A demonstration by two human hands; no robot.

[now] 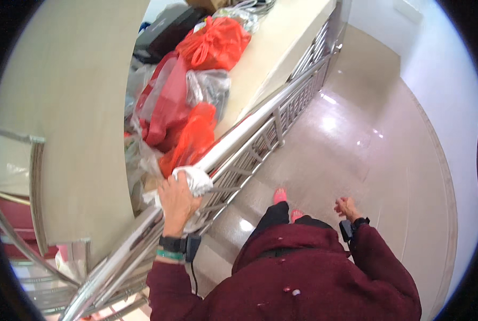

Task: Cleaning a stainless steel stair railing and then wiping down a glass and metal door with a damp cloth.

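Observation:
My left hand [176,202] is wrapped over the metal handrail [244,128] of a staircase, with a white cloth [195,181] bunched under its fingers against the rail. Part of the cloth shows on both sides of the hand. Away from the railing, my right hand [346,206] hangs at my right side above the floor. Its fingers are curled in, and nothing shows in them. Each wrist wears a dark strapped device.
Red and clear plastic bags [215,43] and a black case [169,33] are piled on a ledge just beyond the railing. Steps [233,224] lie below me beside a shiny tiled floor [324,139]. A white wall [442,69] stands on the right, a pale panel [73,107] on the left.

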